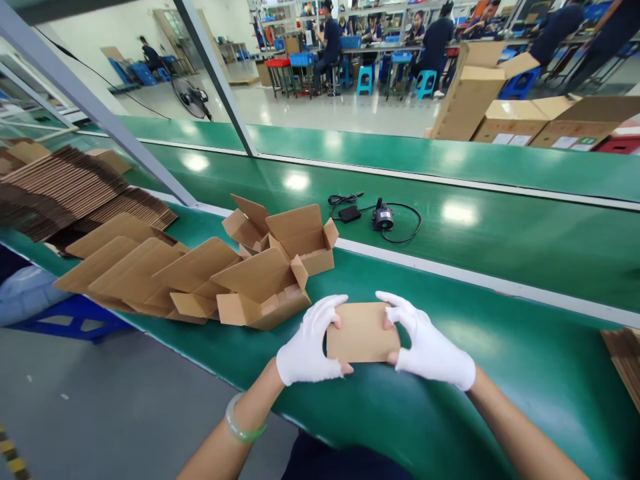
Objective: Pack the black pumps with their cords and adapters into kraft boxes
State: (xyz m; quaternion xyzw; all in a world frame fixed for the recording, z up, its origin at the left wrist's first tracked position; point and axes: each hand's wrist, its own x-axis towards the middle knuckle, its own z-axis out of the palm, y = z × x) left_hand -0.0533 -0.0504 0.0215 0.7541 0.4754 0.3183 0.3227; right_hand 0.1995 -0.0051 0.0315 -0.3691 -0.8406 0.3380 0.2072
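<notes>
While both gloved hands, left hand point(306, 343) and right hand point(430, 347), pinch the side edges of one flat cardboard blank point(363, 332) held just above the green bench point(525, 360), the sheet looks light, stiff and easily creased, best gripped at its edges. Beside it lie roughly half a dozen folded cartons point(280, 267), one small pump point(383, 217) and one black adapter point(349, 214).

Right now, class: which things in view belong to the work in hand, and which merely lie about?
In hand:
left hand
right hand
flat cardboard piece
folded small boxes
stack of flat blanks

Lying about:
black pump with cable
large cartons
floor fan
</notes>
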